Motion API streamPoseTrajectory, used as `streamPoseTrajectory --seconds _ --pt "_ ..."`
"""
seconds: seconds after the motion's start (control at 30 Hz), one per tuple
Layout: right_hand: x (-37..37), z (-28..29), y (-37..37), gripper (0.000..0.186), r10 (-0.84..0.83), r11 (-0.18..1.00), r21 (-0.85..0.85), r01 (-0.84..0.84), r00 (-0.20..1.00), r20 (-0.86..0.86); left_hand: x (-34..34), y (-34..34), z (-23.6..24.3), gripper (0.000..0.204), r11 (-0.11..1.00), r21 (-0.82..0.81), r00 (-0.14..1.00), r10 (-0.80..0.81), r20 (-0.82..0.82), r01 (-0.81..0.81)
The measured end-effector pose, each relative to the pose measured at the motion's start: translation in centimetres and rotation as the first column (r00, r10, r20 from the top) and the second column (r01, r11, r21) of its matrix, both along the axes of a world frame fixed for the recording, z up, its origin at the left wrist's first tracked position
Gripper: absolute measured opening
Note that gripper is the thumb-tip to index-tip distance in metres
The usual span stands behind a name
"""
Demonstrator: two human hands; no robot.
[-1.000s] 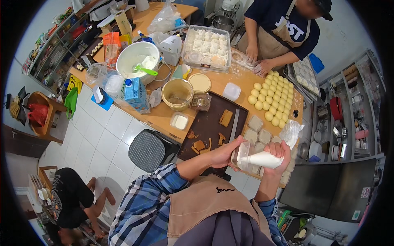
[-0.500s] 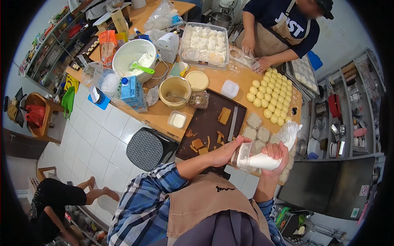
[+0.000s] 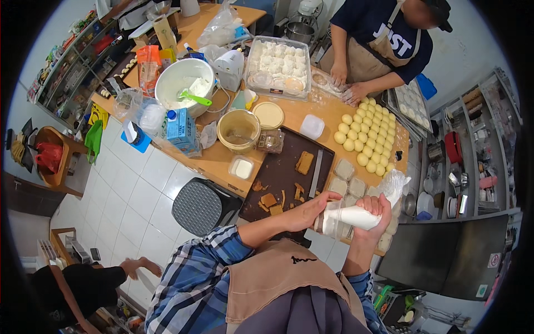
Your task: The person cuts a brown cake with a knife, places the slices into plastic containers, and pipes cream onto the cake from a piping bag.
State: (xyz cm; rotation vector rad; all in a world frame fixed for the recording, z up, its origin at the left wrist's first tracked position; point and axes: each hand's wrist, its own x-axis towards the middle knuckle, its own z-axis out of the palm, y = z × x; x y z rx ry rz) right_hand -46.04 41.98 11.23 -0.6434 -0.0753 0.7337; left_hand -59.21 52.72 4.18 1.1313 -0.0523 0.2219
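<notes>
My right hand (image 3: 375,212) is wrapped round a clear piping bag (image 3: 356,217) filled with white cream. Its twisted top sticks out above my fist, and its tip points left into a small clear plastic container (image 3: 332,209). My left hand (image 3: 307,211) grips that container, tilted on its side; brown and white layers show through its wall. Under and beyond the bag stand several filled clear containers (image 3: 344,170). Left of them a dark baking tray (image 3: 283,153) carries brown cake pieces (image 3: 303,162) and scraps, with a long knife (image 3: 317,167) along its right side.
Across the table a person (image 3: 378,50) handles dough beside rows of yellow dough balls (image 3: 367,133). A white bowl (image 3: 169,75) with a green spatula, a blue carton (image 3: 182,131) and a tub (image 3: 238,129) stand left. A black stool (image 3: 197,205) is on the floor.
My left fingers have shifted slightly on the container, and more white shows inside it. The person at lower left has moved.
</notes>
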Motion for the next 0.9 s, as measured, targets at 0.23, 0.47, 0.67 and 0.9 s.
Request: streamPoseTrajectory --seconds 0.23,0.47,0.67,0.9 --pt "1.1 0.2 -0.8 0.04 -0.089 0.996 -0.023 0.087 0.993 -0.083 -0.8 0.2 1.6 0.091 0.991 -0.092 0.994 -0.101 -0.051 0.097" --pt "0.7 0.0 -0.5 0.042 0.015 1.0 -0.012 -0.017 0.995 -0.096 -0.8 0.4 1.9 0.099 0.988 0.15 0.999 0.046 0.003 -0.046" --pt "0.6 -0.3 -0.5 0.041 0.023 0.999 -0.043 -0.026 0.998 -0.063 -0.4 0.2 1.9 0.104 0.982 0.18 0.998 0.065 -0.006 -0.063" --pt "0.4 -0.5 -0.2 0.04 0.013 0.999 -0.047 -0.016 0.998 -0.06 -0.4 0.0 1.7 0.104 0.946 0.276 0.985 0.175 0.008 -0.17"
